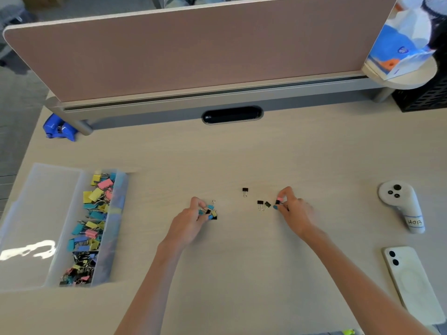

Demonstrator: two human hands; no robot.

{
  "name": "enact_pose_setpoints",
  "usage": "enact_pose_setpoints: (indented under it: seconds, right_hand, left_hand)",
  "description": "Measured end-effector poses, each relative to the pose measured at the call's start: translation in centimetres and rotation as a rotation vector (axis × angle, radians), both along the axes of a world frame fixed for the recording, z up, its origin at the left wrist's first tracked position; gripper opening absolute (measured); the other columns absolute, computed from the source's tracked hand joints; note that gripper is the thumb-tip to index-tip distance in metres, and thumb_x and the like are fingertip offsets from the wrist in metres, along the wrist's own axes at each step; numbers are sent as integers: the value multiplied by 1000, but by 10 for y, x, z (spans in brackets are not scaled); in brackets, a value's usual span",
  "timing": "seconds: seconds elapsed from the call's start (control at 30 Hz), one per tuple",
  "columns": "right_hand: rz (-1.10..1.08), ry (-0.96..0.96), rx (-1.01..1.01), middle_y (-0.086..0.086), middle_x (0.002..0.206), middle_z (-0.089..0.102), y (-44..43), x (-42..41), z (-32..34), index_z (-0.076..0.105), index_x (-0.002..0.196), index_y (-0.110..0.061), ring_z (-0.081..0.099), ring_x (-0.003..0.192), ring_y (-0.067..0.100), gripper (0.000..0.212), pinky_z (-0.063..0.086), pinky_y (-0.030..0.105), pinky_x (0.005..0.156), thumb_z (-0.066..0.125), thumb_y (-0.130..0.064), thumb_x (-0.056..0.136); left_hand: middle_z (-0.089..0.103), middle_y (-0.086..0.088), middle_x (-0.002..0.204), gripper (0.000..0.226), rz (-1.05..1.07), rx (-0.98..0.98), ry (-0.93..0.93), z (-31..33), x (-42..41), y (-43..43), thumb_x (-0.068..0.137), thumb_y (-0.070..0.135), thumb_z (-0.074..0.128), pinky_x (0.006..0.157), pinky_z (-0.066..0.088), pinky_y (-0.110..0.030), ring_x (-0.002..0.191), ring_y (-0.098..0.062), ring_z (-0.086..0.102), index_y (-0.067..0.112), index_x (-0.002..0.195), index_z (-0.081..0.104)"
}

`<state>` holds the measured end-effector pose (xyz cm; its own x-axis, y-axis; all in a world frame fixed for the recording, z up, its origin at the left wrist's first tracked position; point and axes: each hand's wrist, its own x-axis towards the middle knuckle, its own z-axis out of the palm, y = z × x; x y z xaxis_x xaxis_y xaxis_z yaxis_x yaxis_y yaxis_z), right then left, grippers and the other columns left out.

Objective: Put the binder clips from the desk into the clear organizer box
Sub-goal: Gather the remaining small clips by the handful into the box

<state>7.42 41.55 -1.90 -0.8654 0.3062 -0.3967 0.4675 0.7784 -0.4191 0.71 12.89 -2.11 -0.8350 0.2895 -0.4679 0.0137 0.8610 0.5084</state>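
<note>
— What are the hands doing on the desk [242,250]?

— The left hand [191,222] is curling over a small cluster of binder clips [210,211], blue, yellow and black, with its grip pinching them between thumb and fingertips. The right hand [294,210] is closing its grip narrowly on a few small clips [278,202]: one pink, one black, and a blue one just below.

— Are any clips lying loose?

— Yes. A lone black clip [245,191] is lying between the two hands, a little farther from the person. A pair of black clips [263,204] is sitting just beside the right hand's fingertips, touching each other.

— And the clear organizer box [41,213]?

— It is standing well to the left of the left hand, near the desk's edge. Its narrow right-hand compartment is holding a heap of clips [93,223], yellow, pink, blue and black; the wide compartment beside it is showing only glare.

— Anything else around?

— A white controller [400,205] and a white phone [411,284], camera side up, are lying far right. A blue tape dispenser [59,128] is sitting by the pink divider panel [193,47] at the back.
</note>
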Motion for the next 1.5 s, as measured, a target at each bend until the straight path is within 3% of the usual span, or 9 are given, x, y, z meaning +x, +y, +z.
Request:
enact_pose_setpoints:
  seconds: [0.23, 0.43, 0.6, 0.87, 0.97, 1.13, 1.27, 1.4, 1.5]
  right_hand:
    - [42, -44, 34, 5, 94, 67, -14, -6, 0, 41, 110, -12, 57, 76, 29, 24, 37, 31, 61, 50, -30, 97]
    - [-39, -176, 18, 10, 107, 63, -16, -20, 9, 44, 112, -5, 60, 94, 32, 34, 36, 30, 68, 59, -29, 92]
    - [-40, -263, -26, 9, 102, 58, -15, -26, 15, 38, 102, -9, 49, 84, 27, 38, 36, 31, 69, 63, -33, 89]
    - [67, -261, 29, 12, 102, 61, -17, -21, 13, 35, 95, -13, 48, 81, 27, 21, 35, 30, 67, 50, -28, 96]
    - [32, -157, 0, 5, 87, 55, -21, -18, 16, 37, 95, -13, 48, 76, 28, 17, 34, 31, 64, 47, -26, 98]
    - [-32, -13, -372, -6, 74, 50, -51, -23, 20, 45, 92, -15, 45, 69, 19, 20, 36, 31, 63, 55, -32, 94]
    - [12, -21, -545, -2, 71, 47, -97, -37, 29, 47, 80, -16, 38, 58, 13, 19, 31, 25, 54, 51, -24, 96]
    - [-66, -36, -815, -1, 60, 41, -150, -46, 47, 48, 72, -15, 35, 42, 4, 27, 27, 15, 42, 45, -10, 98]
    - [-96, -96, -949, -2, 56, 34, -189, -48, 60, 48, 76, -15, 28, 37, 5, 26, 20, 15, 37, 40, -16, 101]
  left_hand:
    - [64, 2, 80, 12, 100, 36, -3, -3, -4, -8, 98, 29, 49, 63, 35, -33, 73, -20, 50, 28, 107, 40]
    - [52, 3, 80, 19, 29, -176, 10, 7, -5, 2, 99, 29, 45, 63, 34, -33, 73, -23, 50, 17, 111, 37]
    - [61, -7, 93, 20, -62, -273, -5, 8, -1, 6, 99, 23, 41, 66, 39, -34, 79, -29, 56, 11, 114, 36]
    - [64, -8, 92, 21, -63, -292, 123, 3, 6, 11, 101, 27, 38, 64, 42, -36, 79, -32, 62, 10, 114, 37]
    - [60, -4, 91, 17, 72, -112, 58, 4, -1, 8, 101, 27, 40, 61, 37, -33, 69, -23, 54, 12, 109, 42]
    - [39, 2, 63, 7, 442, 459, -302, 32, -17, 0, 101, 18, 46, 42, 24, -17, 48, -9, 30, 13, 95, 46]
    - [22, 5, 61, 22, 425, 664, -487, 52, -21, -29, 103, 20, 41, 43, 14, -17, 48, -7, 17, 15, 82, 43]
    - [22, 5, 63, 22, 452, 865, -642, 63, -18, -70, 103, 20, 39, 39, 15, -16, 49, -5, 17, 15, 84, 47]
    - [25, 4, 64, 21, 437, 883, -685, 68, -18, -100, 102, 21, 41, 39, 15, -15, 50, -6, 17, 16, 81, 43]
